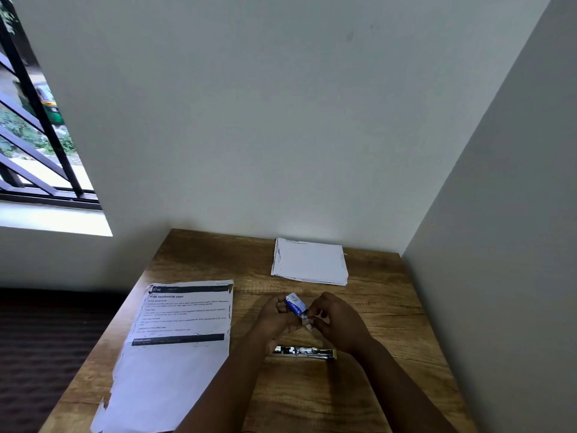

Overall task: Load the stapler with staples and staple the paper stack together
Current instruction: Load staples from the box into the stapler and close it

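Observation:
A small blue and white staple box [295, 304] is held above the wooden table [390, 323], tilted. My left hand [276, 317] grips its lower left side. My right hand [335, 320] pinches at the box's near end, where a bit of metal shows. Below both hands the stapler [307, 352] lies flat on the table with its metal channel showing and a yellow tip at the right. A white paper stack [310, 262] rests at the back of the table near the wall.
A printed sheet with black bands and torn edges [178, 345] covers the table's left side. Walls close in behind and on the right. A barred window [31, 120] is at the far left, dark floor below it.

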Demonstrator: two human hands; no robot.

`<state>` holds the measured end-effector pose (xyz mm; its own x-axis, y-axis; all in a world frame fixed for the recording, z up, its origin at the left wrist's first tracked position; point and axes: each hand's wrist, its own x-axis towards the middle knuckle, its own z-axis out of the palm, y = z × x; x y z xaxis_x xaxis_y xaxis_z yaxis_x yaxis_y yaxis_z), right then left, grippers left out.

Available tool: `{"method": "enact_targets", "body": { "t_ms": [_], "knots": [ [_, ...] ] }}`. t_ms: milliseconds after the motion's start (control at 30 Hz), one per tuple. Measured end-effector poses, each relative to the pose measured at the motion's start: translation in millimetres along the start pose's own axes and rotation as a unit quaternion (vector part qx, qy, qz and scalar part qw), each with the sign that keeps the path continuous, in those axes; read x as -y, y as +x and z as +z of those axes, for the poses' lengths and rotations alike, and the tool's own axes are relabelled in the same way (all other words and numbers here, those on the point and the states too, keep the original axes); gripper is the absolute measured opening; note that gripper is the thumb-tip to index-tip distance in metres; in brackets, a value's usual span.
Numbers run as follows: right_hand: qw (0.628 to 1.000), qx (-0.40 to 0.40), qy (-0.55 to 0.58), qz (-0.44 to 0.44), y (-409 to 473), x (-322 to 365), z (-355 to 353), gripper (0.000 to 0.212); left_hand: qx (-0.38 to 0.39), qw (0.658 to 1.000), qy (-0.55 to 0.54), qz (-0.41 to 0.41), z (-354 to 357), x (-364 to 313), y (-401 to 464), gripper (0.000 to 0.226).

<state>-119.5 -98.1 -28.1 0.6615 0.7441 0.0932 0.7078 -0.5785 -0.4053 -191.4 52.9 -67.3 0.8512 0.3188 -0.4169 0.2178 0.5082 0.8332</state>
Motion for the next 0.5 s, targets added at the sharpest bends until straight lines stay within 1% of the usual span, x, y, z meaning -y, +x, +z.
{"method": "enact_targets", "body": {
  "t_ms": [100,367,500],
  "knots": [
    [1.0,0.004,-0.003,0.0,0.8,-1.6,0.6,0.014,0.006,1.0,0.0,-0.001,1.8,0.5,0.0,0.056],
    [0.999,0.011,-0.017,-0.025,0.2,-5.6,0.1,0.029,0.002,1.0,0.002,-0.005,3.3,0.4,-0.2,0.055],
    [0.998,0.007,-0.046,-0.051,0.5,-8.0,-1.7,0.028,-0.002,1.0,-0.009,-0.011,4.4,0.4,0.7,0.058]
  ]
}}
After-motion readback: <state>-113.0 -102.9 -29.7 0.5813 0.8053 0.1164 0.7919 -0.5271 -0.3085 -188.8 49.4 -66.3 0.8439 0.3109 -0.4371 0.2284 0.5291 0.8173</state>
